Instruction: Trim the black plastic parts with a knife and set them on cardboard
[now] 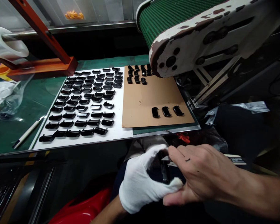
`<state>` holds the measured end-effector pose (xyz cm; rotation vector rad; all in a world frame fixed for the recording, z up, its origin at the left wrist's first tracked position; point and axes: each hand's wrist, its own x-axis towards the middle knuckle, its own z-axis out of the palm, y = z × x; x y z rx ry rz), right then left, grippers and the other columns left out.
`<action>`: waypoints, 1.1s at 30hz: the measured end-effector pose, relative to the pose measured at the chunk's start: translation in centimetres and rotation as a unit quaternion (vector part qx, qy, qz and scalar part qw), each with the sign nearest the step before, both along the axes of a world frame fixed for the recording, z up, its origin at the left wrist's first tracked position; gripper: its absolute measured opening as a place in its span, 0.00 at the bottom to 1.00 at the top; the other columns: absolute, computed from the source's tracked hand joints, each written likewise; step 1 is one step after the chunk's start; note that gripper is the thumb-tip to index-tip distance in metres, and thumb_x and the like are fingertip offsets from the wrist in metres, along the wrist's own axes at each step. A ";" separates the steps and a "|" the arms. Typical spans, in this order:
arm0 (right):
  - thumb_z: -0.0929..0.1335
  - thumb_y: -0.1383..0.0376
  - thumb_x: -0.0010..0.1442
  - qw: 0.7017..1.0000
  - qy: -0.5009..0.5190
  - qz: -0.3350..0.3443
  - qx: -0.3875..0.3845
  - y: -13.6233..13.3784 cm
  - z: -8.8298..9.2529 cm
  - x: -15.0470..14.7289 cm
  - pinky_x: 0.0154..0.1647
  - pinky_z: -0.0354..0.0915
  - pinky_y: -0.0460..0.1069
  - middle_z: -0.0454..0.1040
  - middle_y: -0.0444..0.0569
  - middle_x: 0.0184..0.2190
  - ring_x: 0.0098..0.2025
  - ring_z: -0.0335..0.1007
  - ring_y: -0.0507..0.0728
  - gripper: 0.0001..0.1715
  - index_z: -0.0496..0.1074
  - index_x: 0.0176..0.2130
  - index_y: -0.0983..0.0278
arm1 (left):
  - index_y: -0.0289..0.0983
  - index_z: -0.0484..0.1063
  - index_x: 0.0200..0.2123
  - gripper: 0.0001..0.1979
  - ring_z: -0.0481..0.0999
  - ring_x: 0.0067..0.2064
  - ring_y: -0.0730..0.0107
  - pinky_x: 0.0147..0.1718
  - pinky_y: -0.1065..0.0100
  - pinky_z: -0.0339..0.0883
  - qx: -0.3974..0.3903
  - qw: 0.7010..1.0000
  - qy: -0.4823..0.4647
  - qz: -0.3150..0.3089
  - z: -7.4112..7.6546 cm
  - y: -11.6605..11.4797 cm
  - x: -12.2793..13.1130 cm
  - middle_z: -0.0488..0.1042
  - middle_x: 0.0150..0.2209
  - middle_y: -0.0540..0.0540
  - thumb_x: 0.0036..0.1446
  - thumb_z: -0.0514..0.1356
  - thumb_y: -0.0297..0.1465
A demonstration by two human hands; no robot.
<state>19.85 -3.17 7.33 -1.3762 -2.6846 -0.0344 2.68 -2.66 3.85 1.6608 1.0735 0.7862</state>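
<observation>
My left hand [140, 180], in a white glove, is closed around a glossy black plastic part [164, 172] held over my lap. My bare right hand [200, 171] grips a utility knife [235, 159], whose handle sticks out behind the hand. Its blade [165, 158] lies against or very near the upper end of the part; exact contact cannot be made out. Small dark shavings cling to the back of my right hand. Many like black parts [73, 133] lie in rows on a white sheet [121, 130], and several more [166, 111] on a brown cardboard sheet [140, 118].
A conveyor [170, 46] with a green belt overhangs the cardboard's far right. An orange frame [49, 70] carries a plastic film roll [7, 43] at left. A pen [28, 132] lies on the green table. A red-handled tool [183, 137] sits below the table edge.
</observation>
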 end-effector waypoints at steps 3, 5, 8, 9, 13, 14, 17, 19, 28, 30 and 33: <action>0.43 0.35 0.57 1.000 -0.005 0.000 0.009 0.0 -0.1 0.0 0.16 0.44 0.50 0.65 0.44 0.16 0.14 0.62 0.55 0.47 0.67 0.25 0.65 | 0.41 0.72 0.47 0.24 0.79 0.42 0.64 0.44 0.71 0.73 -0.005 1.000 -0.001 -0.004 0.1 0.0 0.1 0.79 0.44 0.51 0.43 0.68 0.34; 0.42 0.35 0.57 1.000 -0.008 0.002 0.016 0.0 -0.2 0.1 0.16 0.43 0.50 0.64 0.44 0.16 0.13 0.61 0.55 0.47 0.68 0.25 0.65 | 0.41 0.73 0.46 0.23 0.79 0.42 0.64 0.43 0.71 0.73 -0.006 1.000 0.001 -0.006 0.0 0.0 0.2 0.79 0.43 0.51 0.44 0.68 0.35; 0.42 0.36 0.58 1.000 -0.012 0.005 0.012 -0.1 -0.3 0.1 0.16 0.43 0.50 0.64 0.44 0.16 0.14 0.62 0.56 0.47 0.67 0.25 0.64 | 0.41 0.73 0.45 0.22 0.79 0.40 0.62 0.42 0.69 0.74 -0.006 1.000 0.006 -0.005 -0.1 0.1 0.2 0.79 0.41 0.50 0.43 0.67 0.37; 0.42 0.35 0.57 1.000 -0.014 0.005 0.014 -0.2 -0.3 0.1 0.17 0.42 0.50 0.64 0.44 0.16 0.13 0.62 0.56 0.47 0.67 0.25 0.63 | 0.41 0.73 0.44 0.22 0.80 0.39 0.62 0.42 0.69 0.74 -0.005 1.000 0.008 -0.004 -0.2 0.1 0.2 0.80 0.40 0.50 0.43 0.67 0.37; 0.49 0.32 0.54 0.999 -0.034 0.010 0.007 -0.3 -0.5 0.3 0.17 0.40 0.50 0.65 0.44 0.16 0.14 0.62 0.57 0.43 0.67 0.26 0.63 | 0.41 0.73 0.44 0.22 0.80 0.40 0.63 0.42 0.70 0.74 -0.009 1.000 0.008 -0.004 -0.6 0.1 0.2 0.80 0.40 0.51 0.43 0.68 0.36; 0.50 0.32 0.54 0.999 -0.038 0.011 0.003 -0.3 -0.5 0.4 0.17 0.40 0.50 0.66 0.44 0.16 0.14 0.63 0.57 0.42 0.68 0.26 0.63 | 0.41 0.73 0.45 0.23 0.79 0.41 0.63 0.42 0.70 0.73 -0.014 1.000 0.003 -0.001 -0.7 0.0 0.2 0.79 0.41 0.51 0.43 0.68 0.35; 0.47 0.35 0.58 0.999 -0.033 0.012 0.002 -0.2 -0.6 0.4 0.17 0.42 0.51 0.65 0.44 0.16 0.14 0.63 0.57 0.42 0.68 0.26 0.63 | 0.41 0.71 0.49 0.26 0.79 0.43 0.64 0.44 0.71 0.73 -0.032 0.999 -0.017 0.003 -1.2 -0.2 0.1 0.79 0.43 0.51 0.43 0.68 0.34; 0.45 0.37 0.59 1.000 -0.010 0.011 0.010 -0.1 -0.5 0.3 0.17 0.43 0.51 0.65 0.44 0.16 0.14 0.63 0.57 0.43 0.67 0.26 0.63 | 0.42 0.71 0.50 0.28 0.79 0.44 0.64 0.45 0.71 0.72 -0.035 0.999 -0.032 0.002 -1.3 -0.2 0.0 0.79 0.44 0.52 0.43 0.69 0.34; 0.44 0.33 0.55 1.000 0.009 -0.018 -0.019 0.0 -0.2 -0.1 0.17 0.45 0.51 0.67 0.45 0.18 0.16 0.65 0.56 0.47 0.66 0.26 0.64 | 0.42 0.71 0.50 0.27 0.78 0.44 0.66 0.46 0.73 0.71 -0.042 0.998 -0.048 -0.019 -0.6 0.0 -0.2 0.78 0.45 0.53 0.44 0.68 0.33; 0.43 0.34 0.56 1.000 0.000 -0.017 -0.020 -0.1 -0.2 -0.1 0.17 0.44 0.51 0.66 0.45 0.18 0.16 0.65 0.57 0.47 0.67 0.26 0.64 | 0.42 0.71 0.49 0.26 0.78 0.44 0.66 0.46 0.73 0.71 -0.047 0.998 -0.040 -0.025 -0.5 0.0 -0.2 0.78 0.44 0.53 0.44 0.68 0.33; 0.42 0.35 0.57 1.000 -0.004 -0.010 -0.020 -0.1 -0.2 -0.1 0.17 0.44 0.51 0.66 0.45 0.18 0.15 0.65 0.57 0.48 0.68 0.27 0.65 | 0.41 0.71 0.49 0.25 0.78 0.44 0.66 0.45 0.74 0.71 -0.047 0.998 -0.031 -0.023 -0.5 0.0 -0.2 0.78 0.44 0.53 0.44 0.67 0.33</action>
